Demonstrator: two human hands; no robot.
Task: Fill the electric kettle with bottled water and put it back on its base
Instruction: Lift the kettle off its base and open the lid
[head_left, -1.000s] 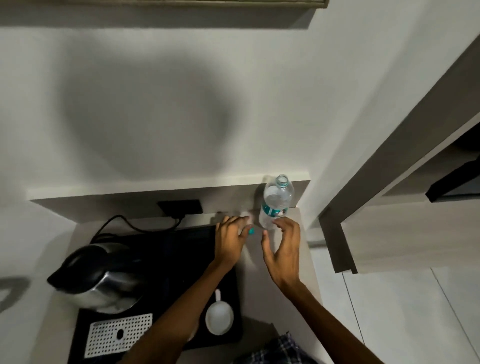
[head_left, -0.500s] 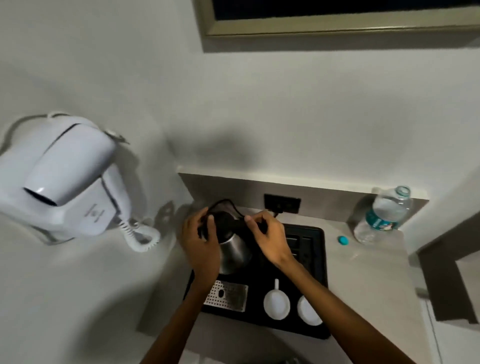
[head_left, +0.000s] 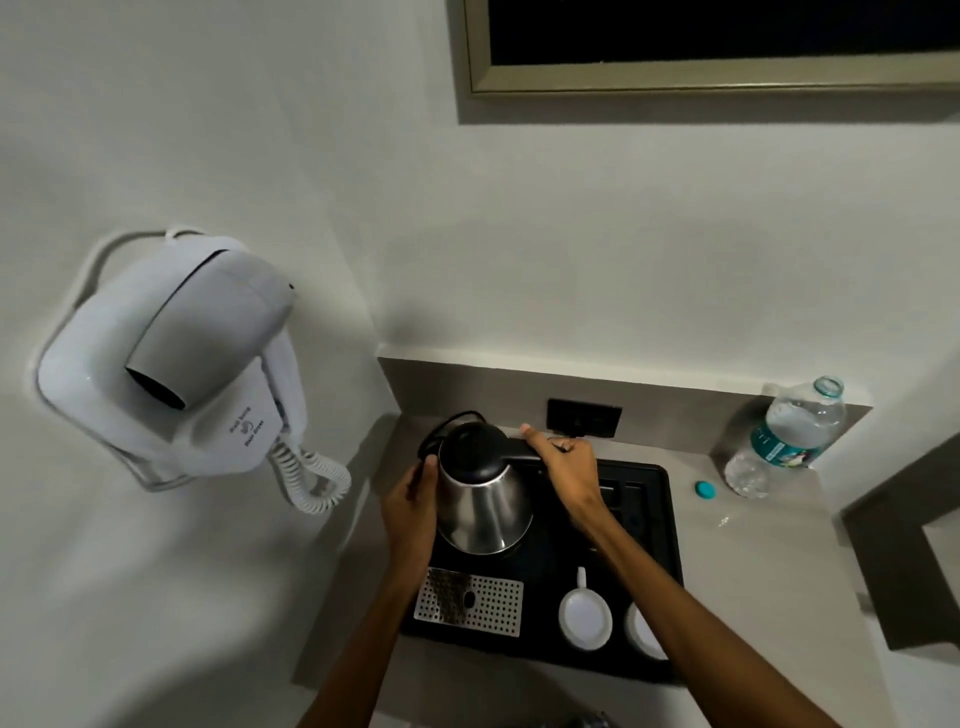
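The steel electric kettle (head_left: 483, 501) with its black lid stands at the back left of a black tray (head_left: 662, 551). Whatever is under it, including its base, is hidden. My left hand (head_left: 410, 506) presses against the kettle's left side, fingers curled near the spout. At the kettle's right, my right hand (head_left: 566, 467) grips the black handle. The clear water bottle (head_left: 784, 441) with a teal label stands uncapped at the back right of the counter. Its blue cap (head_left: 705, 489) lies on the counter just left of it.
On the tray's front sit a perforated metal plate (head_left: 470, 600) and two white cups (head_left: 584, 613). A black socket (head_left: 584, 417) is on the back ledge, with a cord running from behind the kettle. A white hair dryer (head_left: 171, 364) hangs on the left wall.
Both hands left the bottle and cap and went to the kettle. My right hand has shifted from the lid to the handle. The view swung left.
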